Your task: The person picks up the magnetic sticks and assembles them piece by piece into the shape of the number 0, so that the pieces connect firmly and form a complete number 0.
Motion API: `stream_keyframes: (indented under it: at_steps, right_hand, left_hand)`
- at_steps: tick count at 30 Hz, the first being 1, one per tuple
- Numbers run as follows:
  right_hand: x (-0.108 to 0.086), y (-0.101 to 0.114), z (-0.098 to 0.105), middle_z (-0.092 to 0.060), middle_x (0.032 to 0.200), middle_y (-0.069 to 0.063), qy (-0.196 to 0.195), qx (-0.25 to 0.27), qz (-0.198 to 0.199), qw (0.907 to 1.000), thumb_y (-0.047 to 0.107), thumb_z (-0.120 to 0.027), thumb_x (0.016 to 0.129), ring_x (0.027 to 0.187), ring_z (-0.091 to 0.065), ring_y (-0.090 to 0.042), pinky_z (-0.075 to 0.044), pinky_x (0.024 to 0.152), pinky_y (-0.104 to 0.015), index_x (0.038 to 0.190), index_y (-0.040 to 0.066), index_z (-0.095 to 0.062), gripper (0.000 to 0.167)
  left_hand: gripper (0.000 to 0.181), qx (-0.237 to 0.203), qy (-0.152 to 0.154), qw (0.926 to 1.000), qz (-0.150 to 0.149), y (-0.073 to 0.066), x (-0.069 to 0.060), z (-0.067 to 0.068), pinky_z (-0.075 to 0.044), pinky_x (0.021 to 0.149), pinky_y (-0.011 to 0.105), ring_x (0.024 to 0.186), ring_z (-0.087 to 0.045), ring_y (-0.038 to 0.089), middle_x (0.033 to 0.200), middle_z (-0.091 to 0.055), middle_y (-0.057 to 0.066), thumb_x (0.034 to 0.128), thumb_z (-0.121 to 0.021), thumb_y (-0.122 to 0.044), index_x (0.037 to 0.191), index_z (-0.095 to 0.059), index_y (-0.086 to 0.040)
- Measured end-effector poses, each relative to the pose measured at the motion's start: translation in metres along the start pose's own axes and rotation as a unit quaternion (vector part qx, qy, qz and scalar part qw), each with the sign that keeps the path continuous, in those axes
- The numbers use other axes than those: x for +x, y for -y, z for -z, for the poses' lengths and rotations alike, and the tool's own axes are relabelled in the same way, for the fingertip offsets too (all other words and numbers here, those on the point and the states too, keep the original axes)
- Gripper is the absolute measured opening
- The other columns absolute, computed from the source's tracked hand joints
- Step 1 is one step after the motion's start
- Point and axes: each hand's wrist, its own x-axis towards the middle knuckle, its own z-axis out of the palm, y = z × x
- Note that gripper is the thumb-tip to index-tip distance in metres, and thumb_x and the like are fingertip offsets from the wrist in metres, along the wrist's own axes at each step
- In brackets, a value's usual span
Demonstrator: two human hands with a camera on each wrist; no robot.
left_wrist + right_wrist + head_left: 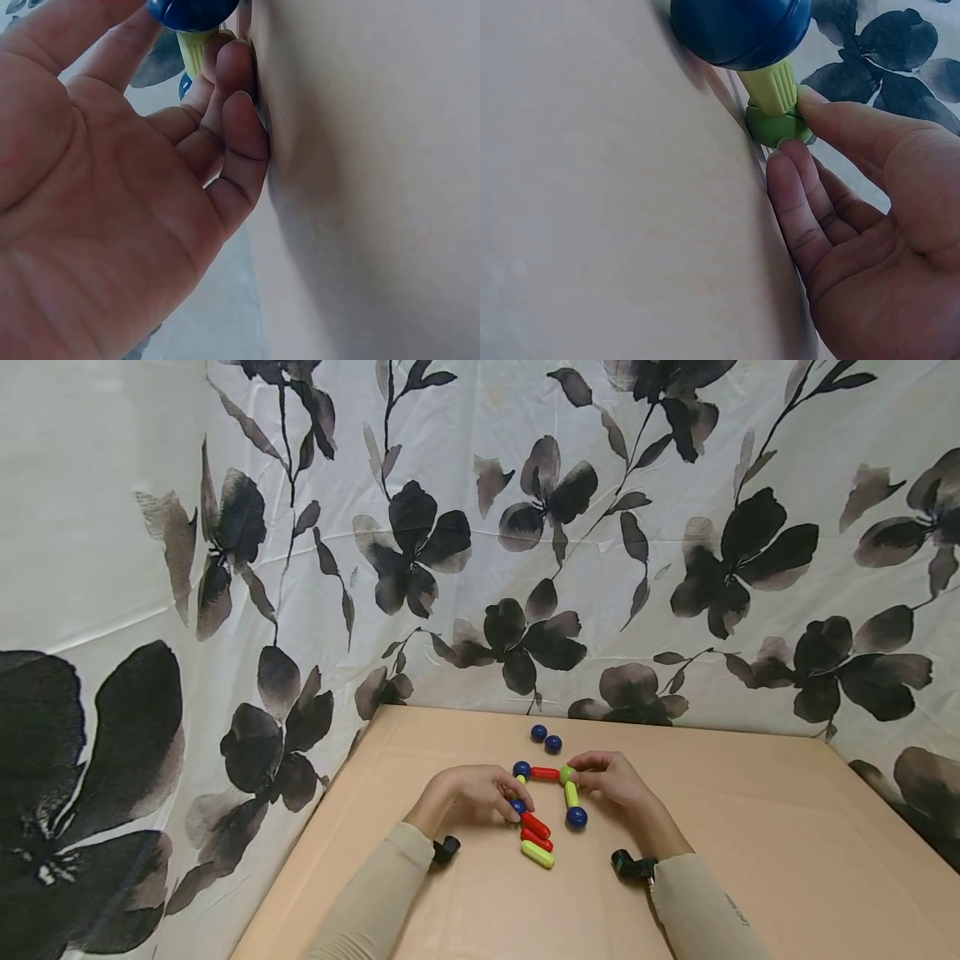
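Observation:
Magnetic balls and rods form an open frame on the table. A red rod point(544, 773) spans from a blue ball point(521, 768) to a green ball point(567, 774). From the green ball a yellow-green rod point(572, 797) runs to another blue ball point(576, 817). My right hand point(617, 779) pinches the green ball between thumb and fingertips, clearest in the right wrist view. At the frame's left side, my left hand point(480, 789) holds a blue ball point(193, 10) at the near end of a yellow-green rod point(193, 54); its fingers partly cover both.
Just in front of the left hand lie a red rod point(536, 825), a second red rod point(536, 840) and a yellow-green rod point(537, 854). Two blue balls point(552, 744) sit behind the frame. A floral cloth point(480, 568) hangs behind the table point(750, 827).

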Motion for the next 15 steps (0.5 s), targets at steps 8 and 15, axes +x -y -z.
stream_keyframes:
  at_steps: [8,15]
  right_hand:
    - [-0.0007,-0.0006,-0.0015,-0.077,0.107,-0.016,-0.006,0.005,-0.003,1.0000,0.010,-0.079,0.092,0.085,-0.069,-0.019,-0.060,0.076,-0.027,0.117,-0.004,-0.074,0.030]
    - [-0.0006,-0.0024,-0.0011,-0.077,0.107,-0.017,-0.004,-0.002,0.007,1.0000,0.010,-0.078,0.093,0.085,-0.068,-0.018,-0.060,0.076,-0.027,0.117,-0.006,-0.073,0.029]
  left_hand:
    - [0.027,-0.023,0.008,0.9997,0.004,0.0030,-0.0023,0.0000,-0.038,0.098,0.039,0.105,-0.055,0.014,0.109,-0.069,-0.008,0.0930,-0.074,-0.013,0.117,-0.077,-0.026]
    - [0.043,-0.024,0.006,0.9997,0.007,0.0043,-0.0019,-0.0020,-0.039,0.085,0.033,0.101,-0.053,0.014,0.106,-0.066,-0.007,0.0849,-0.063,-0.001,0.117,-0.077,-0.025]
